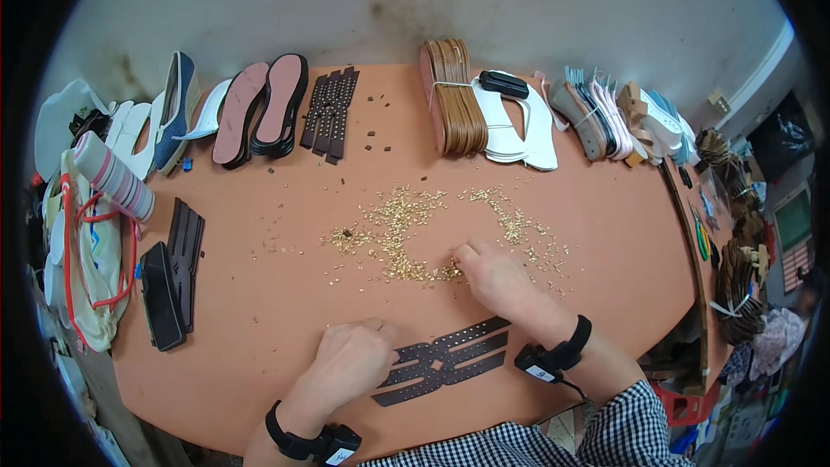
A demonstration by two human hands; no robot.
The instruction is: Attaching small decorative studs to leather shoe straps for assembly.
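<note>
The left hand [350, 361] pinned the dark punched strap [445, 360] to the counter [259, 294]; beyond the strap, right hand [488, 274] pinched gold studs [406, 233].

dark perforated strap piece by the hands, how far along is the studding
Done: a stack of dark studded straps lies at the table's far side. In hand: the left hand pins the dark perforated strap piece while the right hand reaches into the scattered gold studs. Left: its holes look empty.

Matt dark leather strap [445, 361], shiny gold metal studs [406, 233], smooth orange tabletop [285, 294]
</note>
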